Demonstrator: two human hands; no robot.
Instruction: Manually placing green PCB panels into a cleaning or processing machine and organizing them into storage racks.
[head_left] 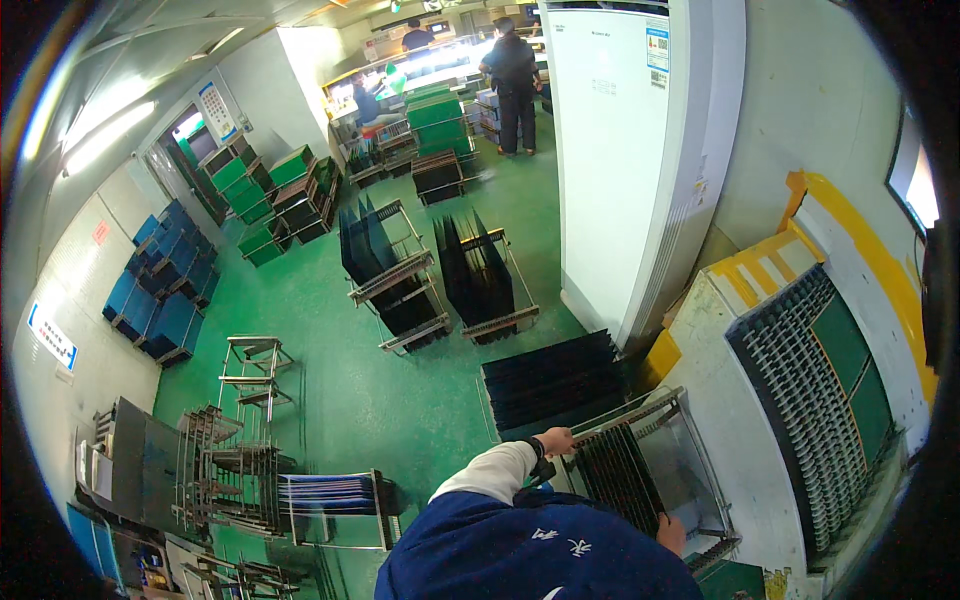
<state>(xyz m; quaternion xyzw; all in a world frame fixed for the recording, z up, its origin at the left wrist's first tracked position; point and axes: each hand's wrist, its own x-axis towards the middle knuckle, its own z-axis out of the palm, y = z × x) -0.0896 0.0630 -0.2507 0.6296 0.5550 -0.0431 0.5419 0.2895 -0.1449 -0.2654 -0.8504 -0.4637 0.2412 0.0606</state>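
Below me on the right stands a metal rack point(712, 484) with a row of thin dark panels point(618, 468) in it. My left hand point(555, 441), coming out of a white sleeve, is closed at the far left end of the panels, beside the rack's bar. At their near right end, my right hand point(671, 534) has its fingers curled on the edge of a panel. Its forearm is hidden behind my blue jacket. How many panels lie between the hands cannot be made out.
Another group of dark panels point(550, 375) stands just beyond. A conveyor-like machine point(800, 400) and a tall white cabinet point(620, 150) are on the right. Loaded racks point(485, 280) stand ahead; metal racks point(240, 470) stand left. People point(513, 85) are at the far benches.
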